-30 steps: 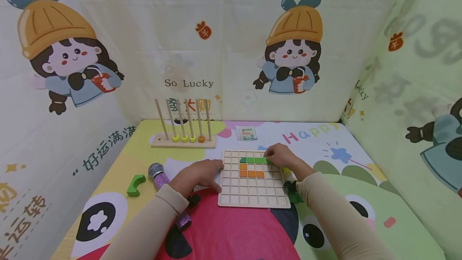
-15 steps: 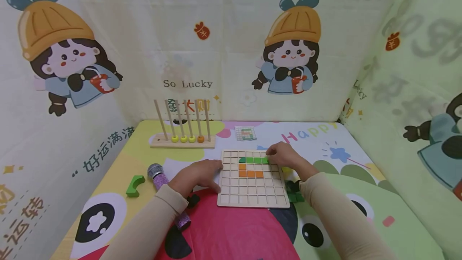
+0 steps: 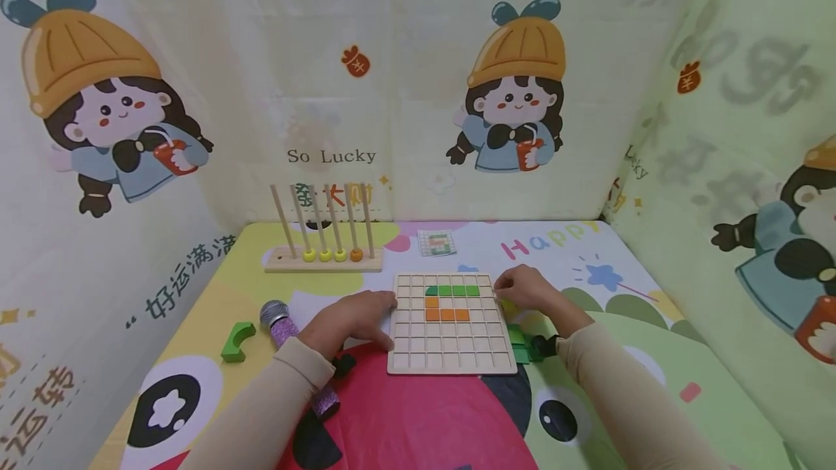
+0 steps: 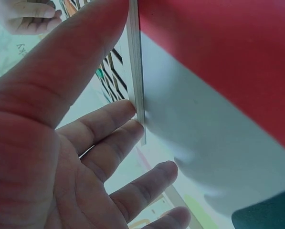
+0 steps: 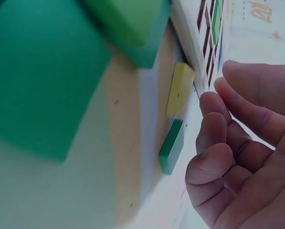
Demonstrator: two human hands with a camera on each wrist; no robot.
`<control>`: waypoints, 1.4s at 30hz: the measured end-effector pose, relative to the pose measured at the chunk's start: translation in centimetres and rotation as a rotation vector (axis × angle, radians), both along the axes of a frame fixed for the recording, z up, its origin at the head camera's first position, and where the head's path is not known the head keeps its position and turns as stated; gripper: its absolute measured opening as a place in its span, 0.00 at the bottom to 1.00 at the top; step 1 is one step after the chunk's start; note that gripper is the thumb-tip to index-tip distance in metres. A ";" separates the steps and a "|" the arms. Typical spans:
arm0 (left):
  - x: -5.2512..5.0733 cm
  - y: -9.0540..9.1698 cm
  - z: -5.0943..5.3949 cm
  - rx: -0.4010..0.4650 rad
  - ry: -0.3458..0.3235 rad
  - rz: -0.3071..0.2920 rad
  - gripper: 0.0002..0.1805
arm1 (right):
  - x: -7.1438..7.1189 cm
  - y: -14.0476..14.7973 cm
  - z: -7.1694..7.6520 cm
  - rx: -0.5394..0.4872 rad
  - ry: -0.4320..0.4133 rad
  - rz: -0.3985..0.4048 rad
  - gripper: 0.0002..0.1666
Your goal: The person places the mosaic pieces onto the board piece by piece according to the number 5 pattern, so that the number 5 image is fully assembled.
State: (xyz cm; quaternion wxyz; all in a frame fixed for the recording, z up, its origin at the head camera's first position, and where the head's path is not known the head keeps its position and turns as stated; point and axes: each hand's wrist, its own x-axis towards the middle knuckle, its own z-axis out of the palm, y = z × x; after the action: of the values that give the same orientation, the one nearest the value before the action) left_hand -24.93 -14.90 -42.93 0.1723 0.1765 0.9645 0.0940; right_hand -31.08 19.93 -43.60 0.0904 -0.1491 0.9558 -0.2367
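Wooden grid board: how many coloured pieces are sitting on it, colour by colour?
Orange pieces: 4
Light green pieces: 3
Dark green piece: 1
Total: 8

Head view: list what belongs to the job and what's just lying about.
Likely part of the job: grid board; its green tiles; its orange tiles; loose green blocks beside it; pattern card.

Likely just lying about: microphone; green arch block; peg stand.

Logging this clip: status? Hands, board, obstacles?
Left hand touching grid board; right hand by its right edge, holding nothing visible. Board partly tiled. Loose green blocks beside board's right side.
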 end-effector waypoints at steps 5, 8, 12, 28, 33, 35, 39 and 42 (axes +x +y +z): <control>0.1 -0.2 -0.1 -0.001 0.000 -0.007 0.44 | 0.6 0.7 -0.5 0.015 0.019 0.035 0.08; 0.2 -0.2 -0.1 0.000 0.000 -0.010 0.43 | 0.9 0.8 -0.9 0.023 0.023 0.051 0.08; 0.3 -0.2 0.0 -0.001 0.000 -0.014 0.43 | 1.2 0.9 -1.0 0.055 0.050 0.066 0.09; 0.2 0.2 0.1 -0.011 0.011 -0.023 0.43 | 1.6 0.9 -0.9 0.118 0.053 -0.030 0.09; 0.2 0.2 0.2 -0.003 0.005 -0.018 0.43 | 1.8 1.3 -0.6 0.074 0.062 -0.021 0.08; 0.2 0.1 0.2 -0.001 0.008 -0.016 0.42 | 1.9 1.4 -0.5 0.055 0.059 -0.023 0.07; 0.2 0.0 0.3 0.007 0.011 -0.015 0.42 | 2.2 1.7 -0.5 0.012 0.044 -0.006 0.08; 0.2 0.0 0.3 0.010 0.005 -0.015 0.42 | 2.3 1.8 -0.7 -0.012 0.022 -0.005 0.08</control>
State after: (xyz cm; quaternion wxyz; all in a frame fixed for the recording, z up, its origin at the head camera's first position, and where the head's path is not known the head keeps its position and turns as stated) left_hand -24.69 -14.90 -42.64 0.1696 0.1848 0.9632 0.0969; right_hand -28.77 21.77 -44.25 0.0782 -0.1501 0.9557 -0.2407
